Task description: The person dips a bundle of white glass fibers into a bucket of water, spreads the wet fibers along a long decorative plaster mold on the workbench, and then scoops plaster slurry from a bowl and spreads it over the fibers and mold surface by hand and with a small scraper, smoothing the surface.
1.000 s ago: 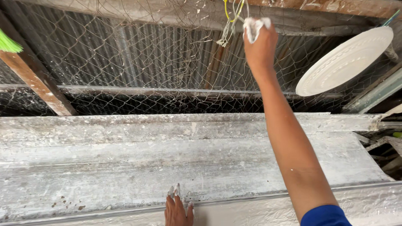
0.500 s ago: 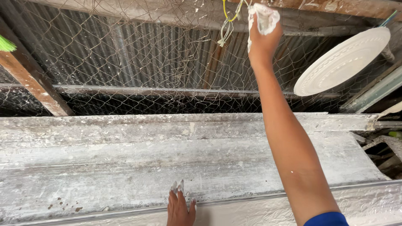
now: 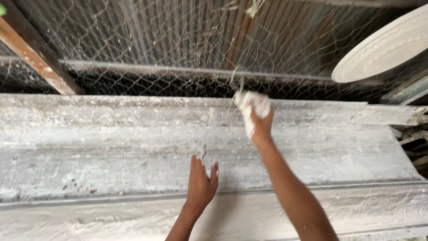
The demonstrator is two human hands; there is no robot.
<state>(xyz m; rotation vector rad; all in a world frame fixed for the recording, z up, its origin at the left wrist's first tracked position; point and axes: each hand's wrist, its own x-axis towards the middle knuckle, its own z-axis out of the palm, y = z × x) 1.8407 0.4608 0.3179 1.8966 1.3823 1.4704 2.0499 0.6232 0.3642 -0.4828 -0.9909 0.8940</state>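
Right hand (image 3: 258,117) clenched around white plaster wad (image 3: 250,107) at far edge of plaster-crusted moulding slab (image 3: 111,147); left hand (image 3: 201,180) open, flat mid-slab; coating appears unfinished.

White round disc (image 3: 383,47) cut off at right edge

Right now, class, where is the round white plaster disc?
In the head view, the round white plaster disc leans at upper right against the wire mesh, above the long mould.

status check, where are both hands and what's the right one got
Right hand closed round a white plaster-soaked wad, at the wire mesh. Left hand open, flat on the long plaster-crusted slab. Round white plaster disc upper right, apart from both.
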